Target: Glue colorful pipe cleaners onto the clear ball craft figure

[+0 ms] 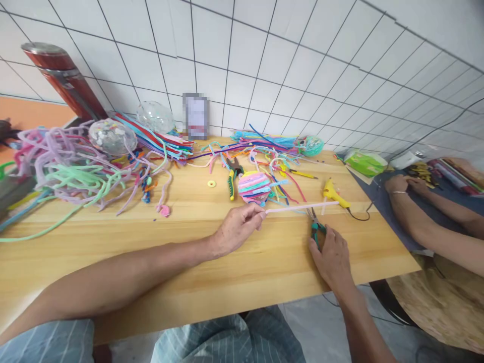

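Note:
My left hand point(242, 227) pinches one end of a pale pink pipe cleaner point(295, 206), which stretches to the right above the table. Around the green handles of a pair of pliers point(316, 229) my right hand point(335, 257) is closed. The pliers' jaws point away from me, close to the pipe cleaner; whether they touch it I cannot tell. Just beyond my left hand sits a ball wrapped in pink, blue and yellow pipe cleaners point(255, 186). Beside it lie pliers with yellow-green handles point(231, 181).
A yellow glue gun point(335, 192) with a black cord lies at the right. Tangled pipe cleaners point(68, 161) and a clear confetti ball point(112, 137) fill the left, near a red thermos point(68, 80). A phone point(196, 116) leans on the wall. Another person's arms point(427, 217) rest at far right.

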Tool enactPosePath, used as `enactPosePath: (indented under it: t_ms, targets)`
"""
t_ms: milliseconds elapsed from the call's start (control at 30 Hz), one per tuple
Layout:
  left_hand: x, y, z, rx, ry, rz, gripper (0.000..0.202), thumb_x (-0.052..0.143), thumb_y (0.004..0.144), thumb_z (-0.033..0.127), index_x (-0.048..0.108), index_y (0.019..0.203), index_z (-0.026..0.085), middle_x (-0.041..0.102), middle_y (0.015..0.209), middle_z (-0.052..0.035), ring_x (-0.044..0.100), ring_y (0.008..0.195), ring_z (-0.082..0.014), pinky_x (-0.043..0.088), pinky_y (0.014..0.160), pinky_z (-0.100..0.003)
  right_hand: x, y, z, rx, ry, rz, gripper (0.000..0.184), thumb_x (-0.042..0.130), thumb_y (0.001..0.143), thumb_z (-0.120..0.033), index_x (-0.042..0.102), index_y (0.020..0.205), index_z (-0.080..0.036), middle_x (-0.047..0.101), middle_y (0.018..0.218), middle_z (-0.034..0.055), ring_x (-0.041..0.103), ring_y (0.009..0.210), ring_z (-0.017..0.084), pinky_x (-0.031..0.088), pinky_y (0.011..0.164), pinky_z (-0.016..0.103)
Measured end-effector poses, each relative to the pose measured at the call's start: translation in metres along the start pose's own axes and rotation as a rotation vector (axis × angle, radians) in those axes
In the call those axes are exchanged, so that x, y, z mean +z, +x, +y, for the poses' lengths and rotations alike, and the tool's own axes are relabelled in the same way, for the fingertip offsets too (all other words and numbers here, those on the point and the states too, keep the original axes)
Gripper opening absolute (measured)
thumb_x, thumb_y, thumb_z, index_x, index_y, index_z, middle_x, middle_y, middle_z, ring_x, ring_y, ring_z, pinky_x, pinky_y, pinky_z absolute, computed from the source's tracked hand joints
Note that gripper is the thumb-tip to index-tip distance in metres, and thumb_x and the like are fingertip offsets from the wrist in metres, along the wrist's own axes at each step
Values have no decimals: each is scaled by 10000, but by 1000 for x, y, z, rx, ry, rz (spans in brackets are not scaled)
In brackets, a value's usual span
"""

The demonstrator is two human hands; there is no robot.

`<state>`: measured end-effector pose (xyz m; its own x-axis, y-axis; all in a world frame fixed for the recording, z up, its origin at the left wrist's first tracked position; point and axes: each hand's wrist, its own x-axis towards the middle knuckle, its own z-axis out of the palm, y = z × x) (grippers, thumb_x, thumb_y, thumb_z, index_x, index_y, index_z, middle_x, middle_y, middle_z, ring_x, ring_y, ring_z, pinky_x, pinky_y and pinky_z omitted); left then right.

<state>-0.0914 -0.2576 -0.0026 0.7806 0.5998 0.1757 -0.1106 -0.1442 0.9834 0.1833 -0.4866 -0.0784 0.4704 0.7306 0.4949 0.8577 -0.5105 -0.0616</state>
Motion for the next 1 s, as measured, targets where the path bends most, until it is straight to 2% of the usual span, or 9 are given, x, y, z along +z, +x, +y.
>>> enactPosePath:
  t_ms: [100, 200, 300, 400, 500, 567, 667, 767, 1000]
  targets:
    - [-2, 0, 3, 8, 16, 8, 334, 588, 1022, 483, 624, 849, 199, 626, 693, 28, 525, 656, -118, 418, 665, -252, -4, -6, 15, -78, 130, 80, 561, 595, 1019, -433, 619, 1480, -116, 726, 1270, 244, 665, 1209, 418, 562, 1040, 671]
    - [-4, 2, 8, -2, -7, 26, 359, 623, 1019, 516, 638, 863, 193, 618, 681, 38, 491, 633, -105, 398, 648, -244, -19, -11, 16, -9, 435, 33, 540, 638, 1012, -411, 649, 1513, -210, 724, 1387, 203, 674, 1293, 396, 555, 1100, 646]
    - [-5, 6, 15, -81, -111, 62, 397, 670, 991, 570, 659, 897, 184, 599, 676, 53, 425, 579, -84, 357, 589, -236, -41, -8, -4, 124, 1034, -115, 490, 548, 1066, -527, 711, 1464, -293, 757, 1363, 165, 748, 1170, 365, 597, 1034, 604]
    - [-3, 14, 25, -156, -196, 97, 437, 728, 938, 609, 677, 928, 175, 603, 684, 56, 372, 535, -69, 303, 526, -237, -62, 4, -37, 214, 1466, -333, 726, 345, 1058, -741, 745, 1442, -273, 783, 1253, 211, 760, 1051, 394, 610, 955, 632]
    - [0, 21, 36, -177, -237, 114, 456, 756, 904, 619, 681, 952, 172, 615, 676, 55, 361, 513, -64, 281, 503, -240, -73, 18, -67, 204, 1508, -447, 877, 160, 1038, -804, 720, 1470, -286, 787, 1197, 219, 747, 1046, 395, 607, 918, 622]
    - [3, 26, 43, -176, -260, 109, 449, 747, 903, 614, 673, 952, 174, 616, 671, 55, 360, 509, -65, 281, 499, -243, -73, 24, -80, 147, 1506, -524, 877, 136, 1038, -804, 693, 1489, -299, 783, 1203, 214, 752, 1035, 381, 616, 873, 590]
    - [10, 32, 48, -151, -282, 98, 420, 729, 910, 596, 658, 926, 183, 622, 675, 50, 375, 521, -71, 303, 514, -247, -67, 26, -88, 126, 1547, -594, 761, 353, 1026, -807, 681, 1495, -305, 759, 1299, 213, 756, 1083, 373, 629, 850, 550]
    - [16, 36, 46, -120, -287, 100, 395, 702, 932, 581, 655, 918, 189, 620, 685, 47, 396, 549, -79, 326, 546, -251, -59, 26, -88, 186, 1625, -596, 675, 551, 988, -768, 707, 1477, -329, 745, 1362, 197, 753, 1114, 371, 637, 857, 535]
    - [27, 35, 29, -87, -282, 40, 416, 681, 973, 605, 668, 933, 191, 600, 659, 48, 475, 599, -106, 383, 620, -262, -39, 20, -78, 200, 1567, -547, 544, 718, 958, -661, 717, 1442, -413, 785, 1315, 123, 755, 1145, 349, 607, 1008, 581]
